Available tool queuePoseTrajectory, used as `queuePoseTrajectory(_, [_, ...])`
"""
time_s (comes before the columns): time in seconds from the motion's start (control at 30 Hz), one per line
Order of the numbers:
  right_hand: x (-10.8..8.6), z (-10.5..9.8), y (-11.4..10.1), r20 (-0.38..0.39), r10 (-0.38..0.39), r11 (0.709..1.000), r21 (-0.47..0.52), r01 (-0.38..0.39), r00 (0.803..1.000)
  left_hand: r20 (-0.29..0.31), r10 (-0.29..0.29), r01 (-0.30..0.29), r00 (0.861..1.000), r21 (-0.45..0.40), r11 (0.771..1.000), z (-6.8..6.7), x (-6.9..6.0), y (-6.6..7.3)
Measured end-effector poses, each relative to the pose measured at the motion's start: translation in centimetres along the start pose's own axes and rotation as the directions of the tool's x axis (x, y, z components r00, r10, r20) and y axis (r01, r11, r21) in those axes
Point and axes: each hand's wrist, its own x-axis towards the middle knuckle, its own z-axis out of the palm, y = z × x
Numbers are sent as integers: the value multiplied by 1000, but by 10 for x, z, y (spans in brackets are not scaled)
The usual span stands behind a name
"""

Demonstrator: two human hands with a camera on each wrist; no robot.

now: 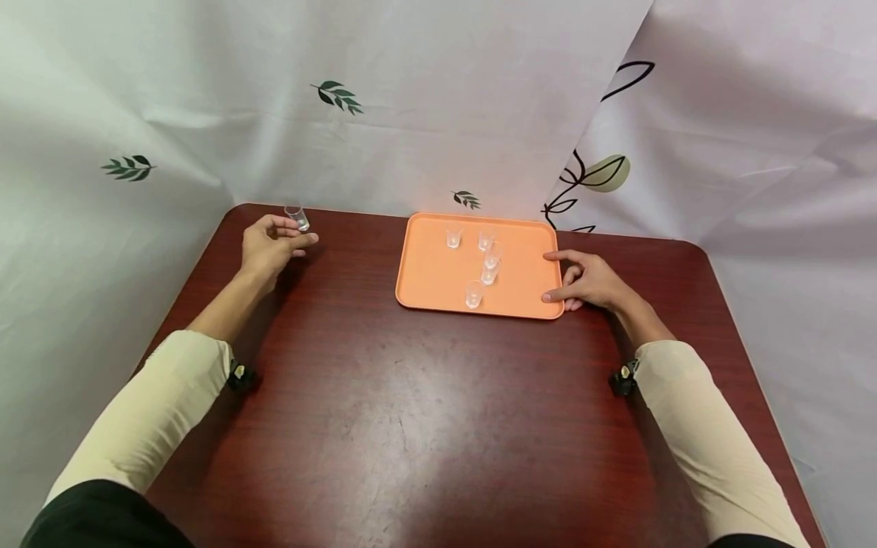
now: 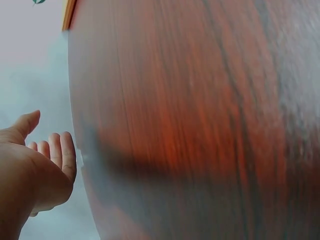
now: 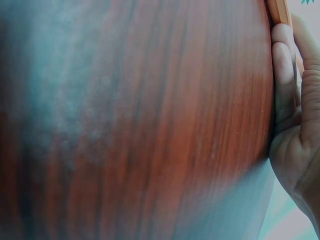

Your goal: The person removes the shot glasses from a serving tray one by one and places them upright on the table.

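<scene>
Cream fabric sleeves (image 1: 712, 441) cross a dark red wood-grain table (image 1: 425, 403). Left hand (image 1: 270, 247), spread, nears one clear round cup (image 1: 293, 212); right hand (image 1: 588, 281) pinches an orange rectangular tray (image 1: 425, 266), long axis left-to-right.

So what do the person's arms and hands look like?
Bare, ungloved left hand and right hand; cream left sleeve and right sleeve ending partway down the forearms, a small black device by each cuff, black fabric higher up.

R-wrist cam: tray (image 3: 280, 11) mostly cropped, above R fingers (image 3: 283, 62). Head cam: cup (image 1: 300, 218) & L fingers (image 1: 277, 221), contact unclear.
</scene>
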Motion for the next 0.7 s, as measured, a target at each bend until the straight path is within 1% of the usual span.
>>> queuePoseTrajectory(0.23, [0, 0, 0, 0, -1, 1000, -3, 1, 1000, 38, 26, -26, 999, -5, 1000, 13, -3, 4])
queuePoseTrajectory(0.47, [1, -1, 0, 2, -5, 1000, -8, 5, 1000, 80, 30, -26, 996, -52, 998, 29, -7, 8])
queuePoseTrajectory(0.7, [0, 0, 0, 3, -2, 1000, 3, 2, 1000, 152, 54, -48, 987, -42, 998, 48, -19, 8])
